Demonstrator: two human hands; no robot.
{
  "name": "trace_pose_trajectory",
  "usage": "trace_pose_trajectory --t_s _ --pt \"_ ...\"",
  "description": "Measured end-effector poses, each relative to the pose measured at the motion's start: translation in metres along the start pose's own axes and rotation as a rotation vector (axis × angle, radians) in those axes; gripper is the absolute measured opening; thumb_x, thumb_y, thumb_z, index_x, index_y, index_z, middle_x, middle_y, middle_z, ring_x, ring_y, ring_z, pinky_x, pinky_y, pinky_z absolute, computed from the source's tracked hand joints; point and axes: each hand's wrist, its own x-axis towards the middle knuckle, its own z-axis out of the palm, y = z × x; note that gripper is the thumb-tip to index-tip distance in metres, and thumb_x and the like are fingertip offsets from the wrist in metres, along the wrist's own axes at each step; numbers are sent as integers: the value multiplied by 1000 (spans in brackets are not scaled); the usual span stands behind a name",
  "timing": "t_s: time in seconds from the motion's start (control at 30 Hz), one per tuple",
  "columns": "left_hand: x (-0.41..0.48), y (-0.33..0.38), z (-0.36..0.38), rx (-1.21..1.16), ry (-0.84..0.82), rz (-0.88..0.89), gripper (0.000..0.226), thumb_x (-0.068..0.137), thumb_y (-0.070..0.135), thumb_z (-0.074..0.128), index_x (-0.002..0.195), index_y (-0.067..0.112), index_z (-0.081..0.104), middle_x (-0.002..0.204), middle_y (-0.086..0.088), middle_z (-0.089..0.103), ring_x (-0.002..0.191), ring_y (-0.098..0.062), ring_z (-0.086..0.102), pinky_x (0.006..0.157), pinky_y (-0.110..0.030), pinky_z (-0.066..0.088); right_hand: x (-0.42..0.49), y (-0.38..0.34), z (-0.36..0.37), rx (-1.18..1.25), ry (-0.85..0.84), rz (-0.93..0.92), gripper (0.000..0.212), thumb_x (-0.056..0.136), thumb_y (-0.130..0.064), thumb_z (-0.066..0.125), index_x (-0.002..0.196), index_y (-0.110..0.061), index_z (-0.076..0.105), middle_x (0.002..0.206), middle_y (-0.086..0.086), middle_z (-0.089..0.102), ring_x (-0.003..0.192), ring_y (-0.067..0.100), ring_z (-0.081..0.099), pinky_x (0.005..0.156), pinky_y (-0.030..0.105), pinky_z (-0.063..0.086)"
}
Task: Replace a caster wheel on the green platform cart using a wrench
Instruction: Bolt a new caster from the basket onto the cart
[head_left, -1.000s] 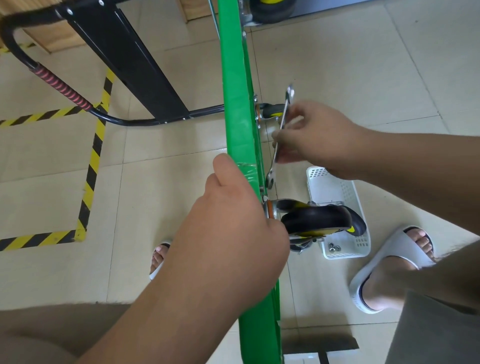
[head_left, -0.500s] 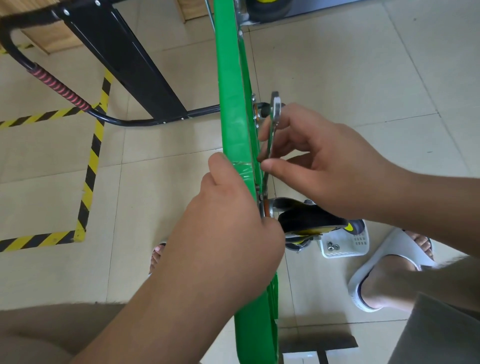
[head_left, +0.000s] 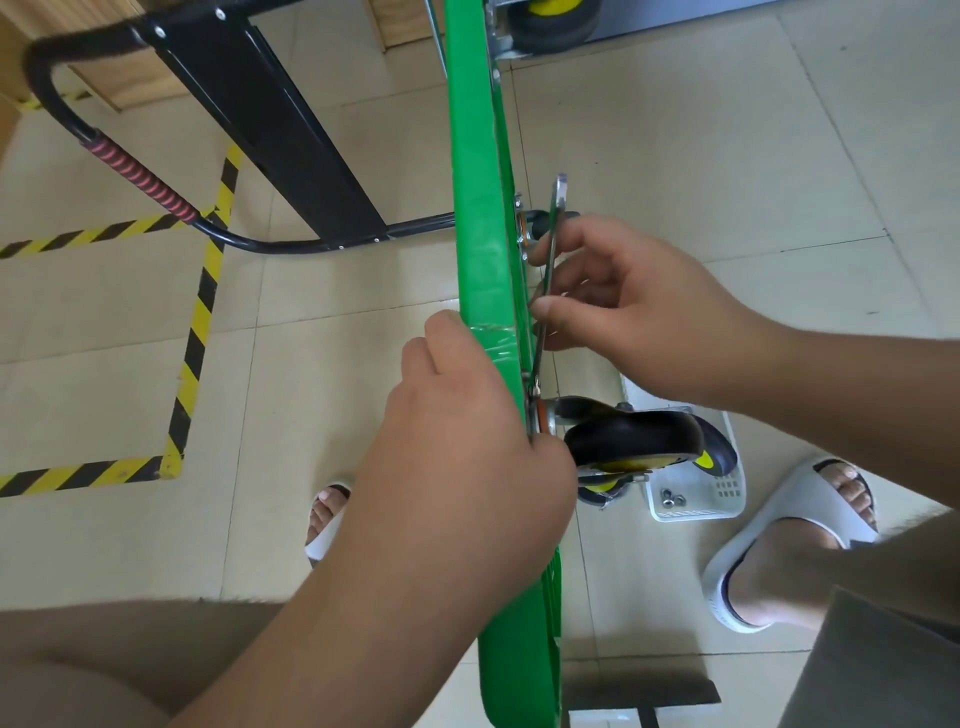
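The green platform cart (head_left: 480, 218) stands on its edge, running from the top of the view down to the bottom. A black caster wheel (head_left: 636, 436) with a yellow hub sticks out from its right face. My left hand (head_left: 467, 457) grips the cart's edge beside that caster. My right hand (head_left: 639, 312) pinches a flat silver wrench (head_left: 555, 228), which lies along the cart's right face with its lower end at the caster's mounting plate. A second caster (head_left: 540, 223) sits further up, behind the wrench.
A white plastic basket (head_left: 696, 499) holding loose nuts lies on the tile floor under the wheel. My feet in white slippers (head_left: 779, 551) flank the cart. The black folded handle (head_left: 130, 171) lies to the left, over yellow-black floor tape (head_left: 200, 312). Another wheel (head_left: 550, 21) shows at top.
My right hand has swung the wrench from pointing away from the cart to lying against its face, its lower end now down at the caster plate. My left hand stays on the edge.
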Motion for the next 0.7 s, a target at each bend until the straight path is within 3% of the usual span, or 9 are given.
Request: trace_pose_trajectory --t_s 0.2,0.33,0.47,0.6,0.7 --pt "-1 -1 2 -16 31 22 59 86 28 71 125 32 27 105 11 41 86 -18 57 66 -37 53 26 19 0 219 -7 325 34 98 -9 66 130 -1 57 106 27 71 90 34 76 86 45 63" --pt "0 -2 2 -16 25 29 59 86 28 70 126 31 28 106 10 42 87 -20 58 69 -41 55 33 33 5 323 -14 546 29 99 -8 63 120 11 60 110 30 72 98 37 75 91 43 61" --pt "0 -3 1 -12 13 35 59 86 28 70 127 31 27 106 10 40 87 -19 56 69 -39 54 31 35 11 395 -4 766 23 99 -4 62 111 15 61 101 25 74 82 27 77 79 34 64" --pt "0 -3 1 -15 9 39 60 85 27 70 126 32 27 107 10 41 88 -20 58 71 -41 56 29 36 14 422 21 872 21 100 -3 60 116 11 59 107 26 72 90 29 77 75 36 64" --pt "0 -3 1 -7 7 41 56 85 26 68 123 31 27 105 10 41 87 -20 57 69 -39 53 30 38 11 393 78 850 17 100 -3 60 110 12 60 95 24 73 79 28 78 72 34 65"
